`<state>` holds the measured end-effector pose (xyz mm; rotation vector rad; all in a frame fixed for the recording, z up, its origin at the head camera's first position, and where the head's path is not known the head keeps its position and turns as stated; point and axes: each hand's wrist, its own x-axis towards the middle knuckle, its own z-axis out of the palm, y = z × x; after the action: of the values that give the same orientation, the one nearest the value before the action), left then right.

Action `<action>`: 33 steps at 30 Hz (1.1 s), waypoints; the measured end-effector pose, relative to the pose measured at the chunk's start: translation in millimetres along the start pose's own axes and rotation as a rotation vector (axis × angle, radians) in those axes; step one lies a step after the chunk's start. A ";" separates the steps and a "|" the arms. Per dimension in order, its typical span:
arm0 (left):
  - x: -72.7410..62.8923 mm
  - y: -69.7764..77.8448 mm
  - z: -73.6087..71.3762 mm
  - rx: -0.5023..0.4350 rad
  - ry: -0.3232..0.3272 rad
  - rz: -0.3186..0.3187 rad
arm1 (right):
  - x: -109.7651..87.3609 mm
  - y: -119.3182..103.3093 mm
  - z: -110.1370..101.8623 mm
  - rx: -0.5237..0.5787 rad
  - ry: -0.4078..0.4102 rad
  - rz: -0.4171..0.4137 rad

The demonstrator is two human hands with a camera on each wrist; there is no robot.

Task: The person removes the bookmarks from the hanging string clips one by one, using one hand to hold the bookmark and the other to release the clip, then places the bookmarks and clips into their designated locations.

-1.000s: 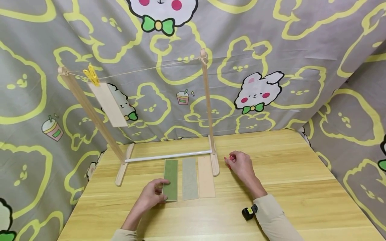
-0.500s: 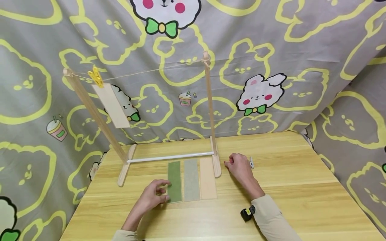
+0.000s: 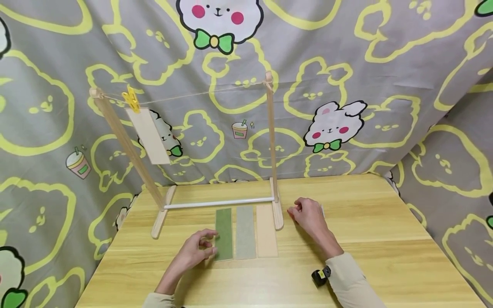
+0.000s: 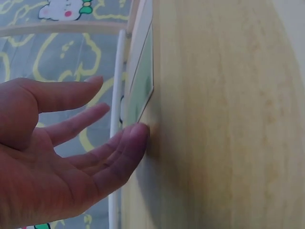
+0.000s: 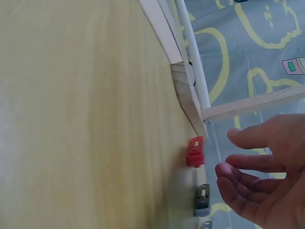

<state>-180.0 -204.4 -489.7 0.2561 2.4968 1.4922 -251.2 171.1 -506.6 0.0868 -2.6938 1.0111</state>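
Note:
In the head view my left hand (image 3: 197,247) is beside the green strip (image 3: 224,234), fingers loosely bent with a gap to the thumb. Its fingertips are at the strip's left edge; whether they touch it I cannot tell. A grey strip (image 3: 245,233) and a peach strip (image 3: 266,231) lie alongside. My right hand (image 3: 308,214) hovers right of the wooden stand's foot, holding nothing. In the right wrist view its relaxed fingers are apart from a red clip (image 5: 196,151) and a dark grey clip (image 5: 202,199) on the table.
The wooden stand (image 3: 272,145) has a string between two posts and a white rod (image 3: 219,202) below. A yellow clothespin (image 3: 131,99) holds a cream strip (image 3: 152,137) on the string. Patterned cloth (image 3: 385,154) hangs behind the wooden table (image 3: 366,239).
The green strip has shifted slightly right, nearer the grey one. My left fingertips, over it earlier, are now at its edge. Red near my right fingers is now hidden in the head view.

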 end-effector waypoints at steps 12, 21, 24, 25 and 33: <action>9.9 2.9 -6.5 -0.031 0.018 0.147 | -6.6 -6.7 -18.1 0.075 -0.041 0.002; 12.6 12.4 -13.0 -0.083 0.105 0.167 | -5.1 -18.1 -29.5 0.113 -0.005 -0.075; 14.3 14.3 -18.1 -0.084 0.125 0.183 | -4.9 -21.8 -32.1 0.118 -0.001 -0.096; 14.7 14.8 -20.1 -0.079 0.133 0.196 | -4.9 -23.0 -33.1 0.118 -0.001 -0.106; 14.5 19.4 -33.6 -0.019 0.198 0.317 | -5.8 -36.2 -41.7 0.089 0.006 -0.207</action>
<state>-202.5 -219.9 -458.6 0.5485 2.6922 1.7355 -231.0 170.8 -454.8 0.3706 -2.5685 1.0634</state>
